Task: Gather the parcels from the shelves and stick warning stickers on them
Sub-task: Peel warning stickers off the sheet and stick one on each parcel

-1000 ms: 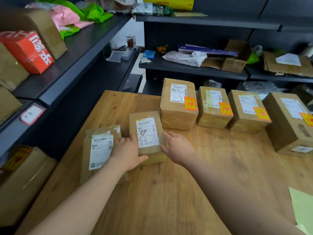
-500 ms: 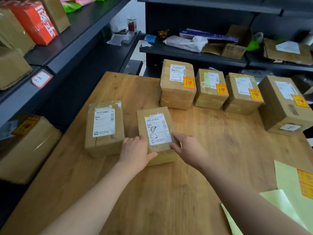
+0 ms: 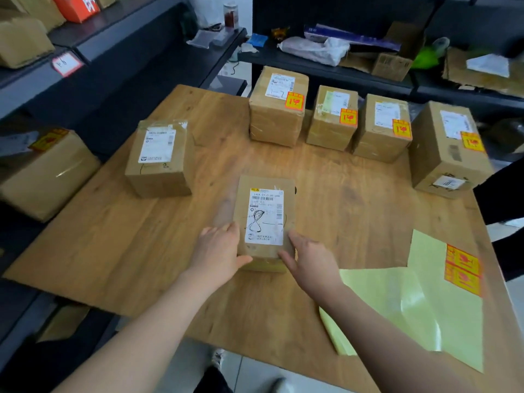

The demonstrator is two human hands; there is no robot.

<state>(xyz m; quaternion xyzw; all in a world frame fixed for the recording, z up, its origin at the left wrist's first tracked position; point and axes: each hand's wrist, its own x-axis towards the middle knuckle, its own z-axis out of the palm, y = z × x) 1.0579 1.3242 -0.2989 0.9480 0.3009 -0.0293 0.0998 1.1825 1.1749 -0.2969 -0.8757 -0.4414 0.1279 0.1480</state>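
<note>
- Change: the small flat parcel [image 3: 265,219] has been drawn from beside the larger unstickered parcel [image 3: 160,158] towards the near middle of the surface [image 3: 141,265]; the two now sit well apart.
- Left hand [image 3: 218,251]: fingers straight, flat against the parcel's left near corner, thumb along its near edge; not curled round it.
- Right hand [image 3: 309,259]: fingers extended, touching the right near corner; likewise apart, not clamped.
- Judgement: the parcel is being positioned for stickering. It carries no warning sticker yet, nor does the larger one.
- Sticker sheet [image 3: 462,269]: orange stickers on yellow-green backing, lower right of frame, near the right hand.
- Four parcels in the back row [image 3: 278,109] [image 3: 331,117] [image 3: 382,126] [image 3: 450,148] each show an orange sticker beside the shipping label.
- Writing: the small parcel's white label bears a barcode, a code starting "140A" and a hand-drawn "8"; the remainder is blurred.
- Shelf tag [image 3: 66,63], upper left: handwritten, ending in "6".
</note>
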